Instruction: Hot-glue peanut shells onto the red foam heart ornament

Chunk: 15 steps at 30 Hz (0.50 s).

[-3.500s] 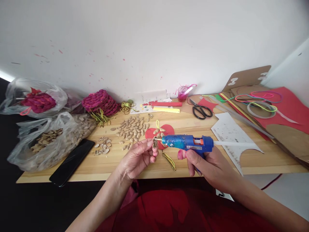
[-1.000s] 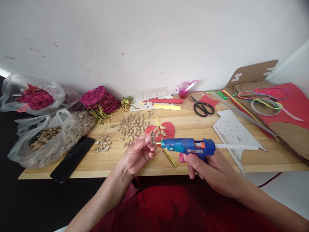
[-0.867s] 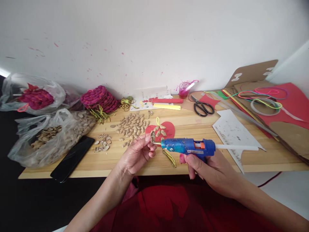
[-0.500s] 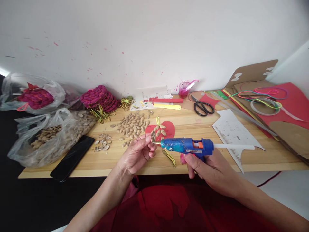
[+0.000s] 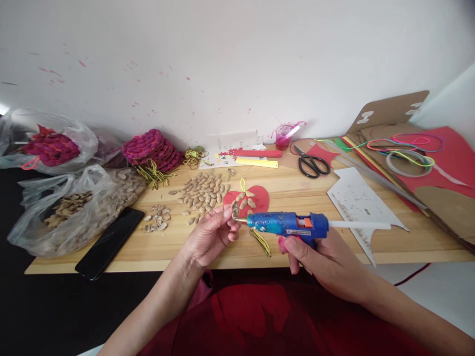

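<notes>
My left hand (image 5: 210, 237) pinches a small peanut shell (image 5: 235, 209) between thumb and fingertips, just above the table's near edge. My right hand (image 5: 326, 262) grips a blue hot glue gun (image 5: 289, 225), held level with its metal nozzle touching the shell and a white glue stick jutting out behind. Just beyond lies a red heart-shaped cutout (image 5: 249, 199) with several shells stuck on it and a yellow loop at its top. A loose pile of peanut shells (image 5: 202, 190) lies to its left.
A wooden table (image 5: 282, 188) carries a black phone (image 5: 109, 244), plastic bags of shells (image 5: 74, 210), woven magenta pieces (image 5: 152, 151), black scissors (image 5: 312, 164), a pink cup (image 5: 282, 137), white paper (image 5: 358, 200), and red sheets, cardboard and coloured cords (image 5: 404, 148) at right. A yellow cord (image 5: 261, 242) lies near the front edge.
The shell in my left hand has tipped upright and risen slightly, and the glue gun nozzle has stayed against it. The view has shifted a little.
</notes>
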{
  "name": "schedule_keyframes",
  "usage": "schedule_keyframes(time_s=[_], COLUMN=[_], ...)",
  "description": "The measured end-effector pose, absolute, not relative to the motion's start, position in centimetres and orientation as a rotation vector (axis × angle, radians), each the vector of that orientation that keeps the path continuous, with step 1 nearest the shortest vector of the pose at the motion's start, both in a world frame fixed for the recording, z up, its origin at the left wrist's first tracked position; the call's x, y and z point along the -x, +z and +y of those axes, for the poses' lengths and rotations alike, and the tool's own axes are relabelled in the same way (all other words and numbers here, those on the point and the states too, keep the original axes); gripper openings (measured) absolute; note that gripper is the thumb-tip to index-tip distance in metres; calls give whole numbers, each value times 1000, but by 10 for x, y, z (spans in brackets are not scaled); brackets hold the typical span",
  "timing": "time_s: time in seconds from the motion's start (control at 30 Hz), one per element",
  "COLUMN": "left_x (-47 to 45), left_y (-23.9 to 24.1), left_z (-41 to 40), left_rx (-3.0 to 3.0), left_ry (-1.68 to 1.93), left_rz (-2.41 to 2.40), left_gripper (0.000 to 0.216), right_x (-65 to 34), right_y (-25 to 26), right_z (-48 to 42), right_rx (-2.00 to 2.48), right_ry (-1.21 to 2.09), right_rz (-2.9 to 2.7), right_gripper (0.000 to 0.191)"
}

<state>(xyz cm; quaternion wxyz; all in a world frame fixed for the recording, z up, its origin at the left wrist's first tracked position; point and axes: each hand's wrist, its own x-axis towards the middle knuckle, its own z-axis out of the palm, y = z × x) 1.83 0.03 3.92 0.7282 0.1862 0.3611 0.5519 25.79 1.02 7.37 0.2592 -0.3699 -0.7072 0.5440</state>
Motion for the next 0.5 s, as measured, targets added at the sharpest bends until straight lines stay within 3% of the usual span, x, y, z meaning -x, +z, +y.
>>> schedule_keyframes(time_s=[0.5], left_x=[-16], left_y=[34], left_z=[3], left_rx=[-386], left_ry=[1209], left_rz=[735], left_gripper=[32], right_x=[-260], right_y=[72], right_z=[11], right_rx=[976], right_ry=[1503], right_rz=[-1902], right_gripper=[37])
